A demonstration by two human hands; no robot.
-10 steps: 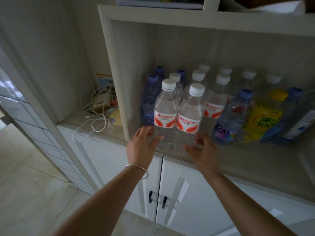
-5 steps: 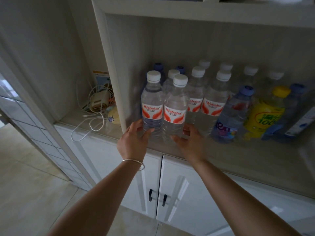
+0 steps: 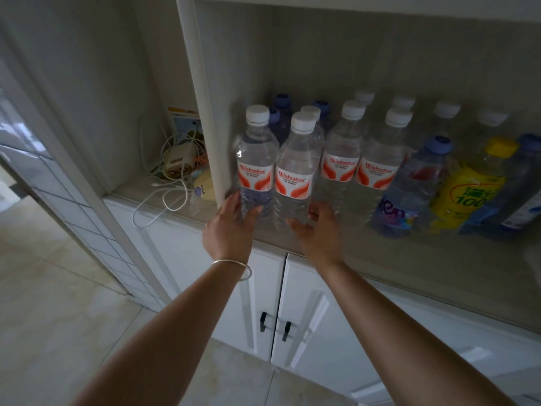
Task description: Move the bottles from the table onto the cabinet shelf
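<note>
Cabinet shelf (image 3: 380, 268), pale wood, crowded with upright bottles. Two white-capped water bottles at its left wall: left hand (image 3: 231, 230) curls round left bottle (image 3: 257, 168); right hand (image 3: 317, 232) grips right bottle (image 3: 295, 177). Yellow-capped bottle (image 3: 471, 189) far right.

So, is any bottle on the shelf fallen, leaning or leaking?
Mostly no: the Wahaha bottles stand upright, capped. The yellow-capped bottle and its blue-capped neighbours seem to lean, perhaps only from the wide lens. No spill shows on the shelf.
</note>
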